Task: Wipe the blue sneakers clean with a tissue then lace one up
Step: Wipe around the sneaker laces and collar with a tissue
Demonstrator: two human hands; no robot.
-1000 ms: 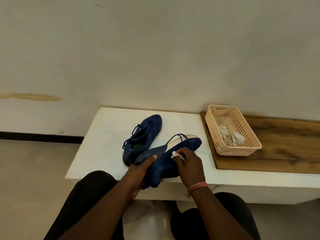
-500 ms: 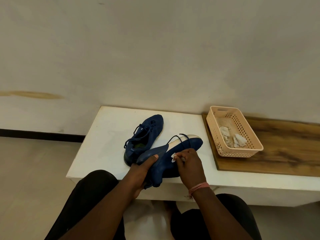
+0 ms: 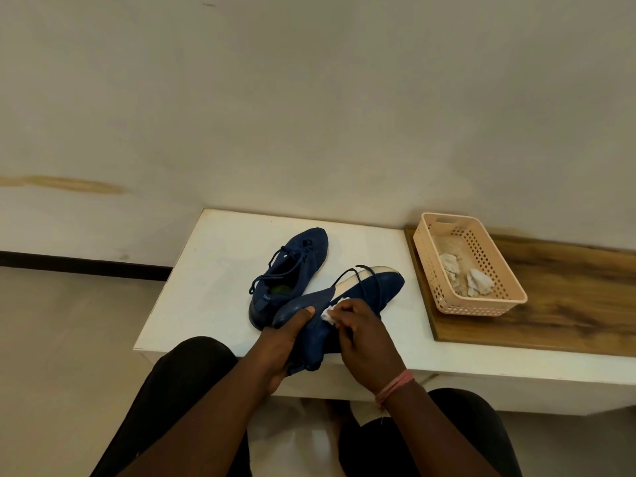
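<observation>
Two blue sneakers are on the white table [image 3: 213,270]. One sneaker [image 3: 292,270] lies flat at the middle, laces loose. The other sneaker [image 3: 371,294] is tipped on its side with its white sole edge showing, near the front edge. My left hand [image 3: 285,335] grips its heel end, thumb on top. My right hand [image 3: 361,335] pinches a small white tissue [image 3: 332,309] and presses it against the sneaker's side near the sole.
A peach perforated basket [image 3: 495,280] with crumpled used tissues stands on a wooden board [image 3: 568,304] at the table's right. The wall runs right behind the table. My knees sit below the front edge, over a tiled floor.
My right hand with the tissue has slid a little toward the heel along the sneaker's side. The left hand keeps its hold; the view shifted slightly.
</observation>
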